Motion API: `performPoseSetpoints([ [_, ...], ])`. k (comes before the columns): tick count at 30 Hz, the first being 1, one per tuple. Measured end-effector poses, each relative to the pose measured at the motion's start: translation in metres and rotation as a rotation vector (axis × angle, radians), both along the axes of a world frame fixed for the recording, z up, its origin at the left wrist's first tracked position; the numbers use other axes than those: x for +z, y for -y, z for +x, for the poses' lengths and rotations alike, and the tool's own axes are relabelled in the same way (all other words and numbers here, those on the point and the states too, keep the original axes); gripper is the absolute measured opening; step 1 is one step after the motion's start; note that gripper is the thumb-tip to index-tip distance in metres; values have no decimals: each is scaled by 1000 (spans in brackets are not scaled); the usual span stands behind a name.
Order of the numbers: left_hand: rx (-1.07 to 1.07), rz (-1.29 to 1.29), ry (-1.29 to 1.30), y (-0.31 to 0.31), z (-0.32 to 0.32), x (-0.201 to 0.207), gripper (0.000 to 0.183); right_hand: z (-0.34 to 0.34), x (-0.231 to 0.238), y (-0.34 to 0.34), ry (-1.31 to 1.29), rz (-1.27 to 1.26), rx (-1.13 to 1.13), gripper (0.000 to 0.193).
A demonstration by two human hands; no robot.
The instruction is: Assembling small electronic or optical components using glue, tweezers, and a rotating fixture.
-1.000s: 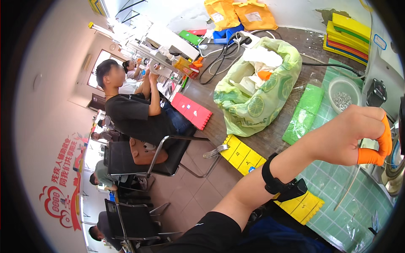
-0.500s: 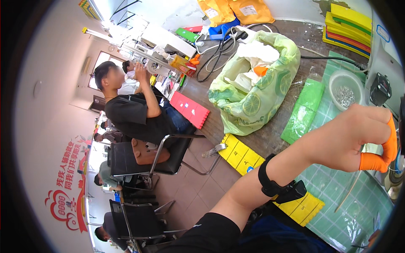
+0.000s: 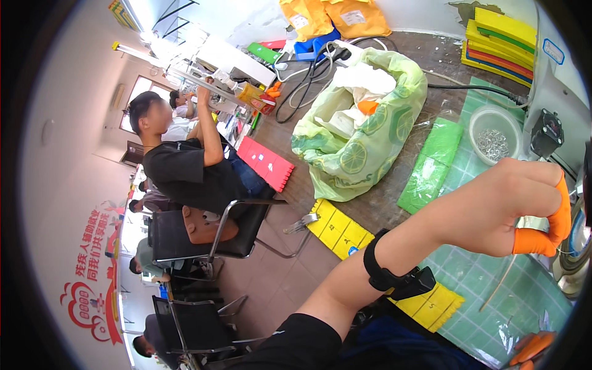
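Note:
My left hand point(image 3: 515, 203) reaches across to the right side, with orange covers on its fingers. The fingers are curled in a pinch, and what they hold, if anything, is hidden. A black strap with a small black device point(image 3: 404, 280) sits round that wrist. Below the hand, a thin tan stick point(image 3: 498, 283) lies on the green gridded mat point(image 3: 475, 271). In the lower right corner my right hand point(image 3: 533, 350) shows only in part, its orange-covered fingers bent together. A pointed metal piece point(image 3: 545, 319) shows just above it; whether the hand grips it I cannot make out.
Beyond my left hand stand a bowl of small metal parts point(image 3: 493, 139) and a grey machine point(image 3: 549, 80). A green packet point(image 3: 431, 163), a bag-lined bin point(image 3: 357, 148) and yellow strips point(image 3: 336, 228) lie along the table. A seated person point(image 3: 185, 148) works at the left, beside chairs.
The whole view has shifted slightly, so things sit a little further left. My right hand has come further into view at the lower right. My left hand keeps its pinch.

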State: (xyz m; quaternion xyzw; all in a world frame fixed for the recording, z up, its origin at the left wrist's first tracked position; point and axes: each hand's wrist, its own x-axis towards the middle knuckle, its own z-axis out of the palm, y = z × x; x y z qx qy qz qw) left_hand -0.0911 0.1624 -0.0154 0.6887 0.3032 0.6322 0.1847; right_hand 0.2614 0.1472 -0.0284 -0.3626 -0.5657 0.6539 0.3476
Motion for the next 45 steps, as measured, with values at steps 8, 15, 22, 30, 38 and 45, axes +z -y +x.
performPoseSetpoints([
  [8,-23,-4,6,1,-1,0,21,19,-18,16,23,-402,158,26],
  [15,-73,-12,41,-2,2,0,21,23,-53,12,-154,-125,372,26],
  [22,-60,10,37,1,1,2,22,26,-49,9,-101,-235,347,22],
  [30,-36,21,22,0,0,1,22,10,-32,17,-99,-416,191,21],
  [38,-42,7,23,1,1,1,22,23,-50,12,-141,-396,255,26],
  [45,-29,12,14,0,1,1,21,24,-54,18,-130,-408,143,30],
])
